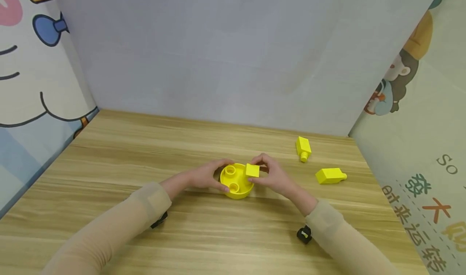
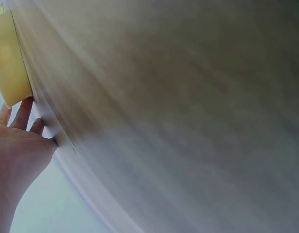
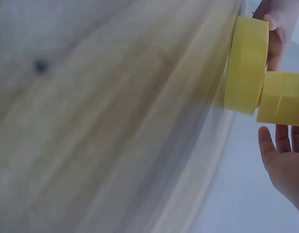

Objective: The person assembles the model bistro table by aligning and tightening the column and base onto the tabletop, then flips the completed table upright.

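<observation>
A round, shallow yellow base [image 1: 239, 174] with raised ring sockets lies on the wooden table in the head view. My left hand [image 1: 206, 175] grips its left side, thumb at the near rim and fingers at the far rim. At the right of the base, my right hand [image 1: 272, 175] holds a yellow square-topped block [image 1: 252, 170] between thumb and fingers. The right wrist view shows this block [image 3: 284, 99] standing against the top of the base [image 3: 246, 65]. In the left wrist view, fingers of the left hand [image 2: 18, 150] meet the base's side [image 2: 12, 58].
Two yellow blocks with narrow round ends lie on the table to the right, one farther back [image 1: 303, 147] and one nearer [image 1: 330, 176]. A pale curtain [image 1: 218, 56] borders the table's far edge. Printed cloths hang at both sides.
</observation>
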`<move>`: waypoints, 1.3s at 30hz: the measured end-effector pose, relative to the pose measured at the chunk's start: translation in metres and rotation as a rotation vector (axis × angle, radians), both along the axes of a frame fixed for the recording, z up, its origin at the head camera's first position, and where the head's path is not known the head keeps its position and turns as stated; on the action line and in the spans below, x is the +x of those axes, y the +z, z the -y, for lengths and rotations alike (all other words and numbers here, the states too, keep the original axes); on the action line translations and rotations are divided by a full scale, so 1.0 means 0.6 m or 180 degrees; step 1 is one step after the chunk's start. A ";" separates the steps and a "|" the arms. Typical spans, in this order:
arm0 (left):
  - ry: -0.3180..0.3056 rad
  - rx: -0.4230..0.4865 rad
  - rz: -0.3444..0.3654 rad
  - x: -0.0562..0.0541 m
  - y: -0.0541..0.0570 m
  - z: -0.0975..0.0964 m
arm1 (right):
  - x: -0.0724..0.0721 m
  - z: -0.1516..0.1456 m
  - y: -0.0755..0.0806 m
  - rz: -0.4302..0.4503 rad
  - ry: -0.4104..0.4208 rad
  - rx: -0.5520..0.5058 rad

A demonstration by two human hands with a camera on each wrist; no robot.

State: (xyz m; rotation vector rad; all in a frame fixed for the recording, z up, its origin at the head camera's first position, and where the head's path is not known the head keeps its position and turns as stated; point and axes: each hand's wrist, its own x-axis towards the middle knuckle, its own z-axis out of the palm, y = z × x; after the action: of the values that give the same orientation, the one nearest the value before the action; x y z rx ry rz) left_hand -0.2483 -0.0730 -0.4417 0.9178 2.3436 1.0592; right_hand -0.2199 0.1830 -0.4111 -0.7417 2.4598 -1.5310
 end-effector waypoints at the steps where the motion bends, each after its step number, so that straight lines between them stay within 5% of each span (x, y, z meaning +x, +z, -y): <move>1: -0.0001 0.0000 -0.0003 0.000 0.000 0.000 | -0.001 -0.001 -0.001 -0.0001 0.0046 0.0037; 4: 0.0006 0.0002 0.0000 0.000 -0.001 0.001 | -0.008 -0.009 -0.002 0.0000 0.0375 0.0103; 10: 0.0045 -0.0017 0.0054 0.002 0.003 0.001 | -0.029 -0.031 0.002 -0.0048 0.1523 -0.0249; 14: 0.0064 -0.0024 0.0072 0.003 0.004 0.001 | -0.038 -0.030 0.008 -0.0094 0.1738 -0.0253; 24: 0.0063 -0.0035 0.0118 0.002 0.003 0.001 | -0.031 -0.024 0.013 0.0077 0.1127 0.0102; 39: 0.0062 -0.0032 0.0124 0.001 0.001 0.002 | -0.019 0.011 -0.009 -0.0109 -0.0032 0.0045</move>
State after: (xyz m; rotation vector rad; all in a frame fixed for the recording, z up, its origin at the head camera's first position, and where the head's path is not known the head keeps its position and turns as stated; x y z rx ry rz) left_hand -0.2479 -0.0744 -0.4409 0.8646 2.3286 1.0625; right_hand -0.2313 0.1765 -0.4162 -0.7606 2.4999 -1.5155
